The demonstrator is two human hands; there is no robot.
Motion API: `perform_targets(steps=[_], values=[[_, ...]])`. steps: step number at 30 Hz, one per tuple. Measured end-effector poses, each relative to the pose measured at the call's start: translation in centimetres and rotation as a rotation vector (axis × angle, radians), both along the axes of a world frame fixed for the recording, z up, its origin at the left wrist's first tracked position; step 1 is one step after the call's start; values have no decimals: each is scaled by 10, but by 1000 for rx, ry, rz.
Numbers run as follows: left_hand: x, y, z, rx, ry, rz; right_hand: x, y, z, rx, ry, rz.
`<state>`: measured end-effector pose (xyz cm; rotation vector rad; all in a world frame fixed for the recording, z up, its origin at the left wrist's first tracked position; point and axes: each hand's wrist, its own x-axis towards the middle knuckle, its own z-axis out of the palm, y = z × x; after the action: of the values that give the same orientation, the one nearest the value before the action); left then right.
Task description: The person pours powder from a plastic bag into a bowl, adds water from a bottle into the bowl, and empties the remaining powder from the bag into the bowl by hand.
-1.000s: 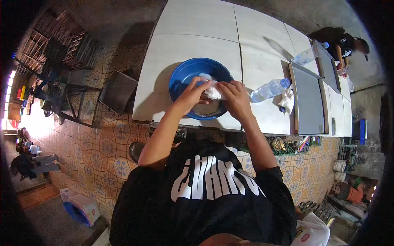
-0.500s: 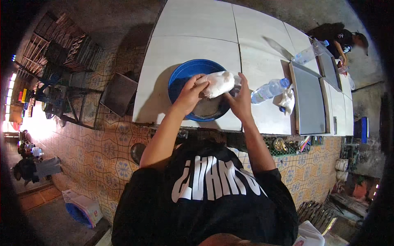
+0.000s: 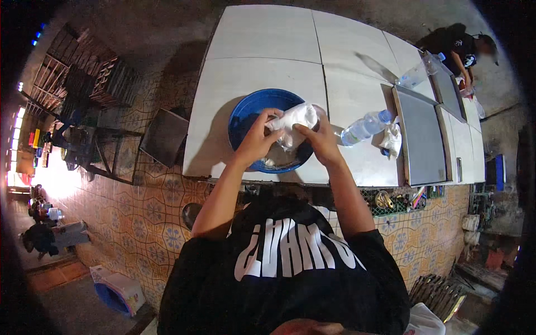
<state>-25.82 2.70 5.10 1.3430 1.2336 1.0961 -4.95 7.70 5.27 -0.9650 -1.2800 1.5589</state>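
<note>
My left hand (image 3: 257,139) and my right hand (image 3: 322,142) grip a white bag (image 3: 297,116) from either side, over a blue round basin (image 3: 244,102). The bag is crumpled, and its lower part hangs into the basin between my thumbs. Some pale material (image 3: 276,162) lies in the basin's bottom; I cannot make out what it is. Just right of the basin, a clear plastic bottle (image 3: 362,128) lies tilted on the white tiled table (image 3: 257,33), beside a small crumpled white bag (image 3: 391,139).
Metal trays (image 3: 420,142) sit at the table's right, near another bottle (image 3: 416,73). A co-worker (image 3: 460,50) bends at the far right end; another person (image 3: 39,237) is at the far left. A green crate (image 3: 385,201) is under the near edge; racks (image 3: 78,72) stand at the left.
The bag, more covered by my fingers earlier, shows more now and hangs lower into the basin. My hands have shifted their grip on it. More pale material shows at the basin's bottom.
</note>
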Motion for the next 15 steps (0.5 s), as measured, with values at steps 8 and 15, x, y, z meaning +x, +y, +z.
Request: perform_targets(steps=[8,15], values=[[-6,-14,-17,-99,-153,241,-3,-3,-19,181,56,-85],[-10,-20,-21,-57,-18,234,-9,-13,-3,209,-123,64]])
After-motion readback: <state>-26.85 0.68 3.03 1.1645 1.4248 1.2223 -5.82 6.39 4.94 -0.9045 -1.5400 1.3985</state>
